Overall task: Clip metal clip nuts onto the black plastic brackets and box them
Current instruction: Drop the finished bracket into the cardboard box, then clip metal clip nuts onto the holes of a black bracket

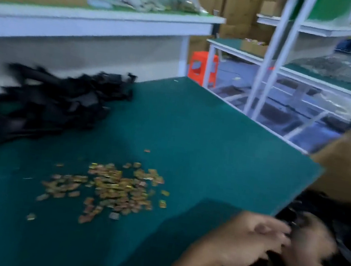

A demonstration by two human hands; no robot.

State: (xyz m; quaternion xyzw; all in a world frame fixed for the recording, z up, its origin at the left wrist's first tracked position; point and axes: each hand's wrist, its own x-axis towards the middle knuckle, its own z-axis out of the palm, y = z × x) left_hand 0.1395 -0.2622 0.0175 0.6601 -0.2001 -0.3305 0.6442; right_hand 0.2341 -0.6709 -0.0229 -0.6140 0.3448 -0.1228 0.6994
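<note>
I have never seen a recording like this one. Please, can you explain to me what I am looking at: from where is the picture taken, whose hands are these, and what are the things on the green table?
There is no machine. A person wears a camera on the head, looking down at the work. On the green table lie a pile of black plastic brackets and scattered golden metal clip nuts. At lower right, the left hand and right hand meet over a cardboard box holding dark parts. The picture is blurred, so what they hold is unclear.
</note>
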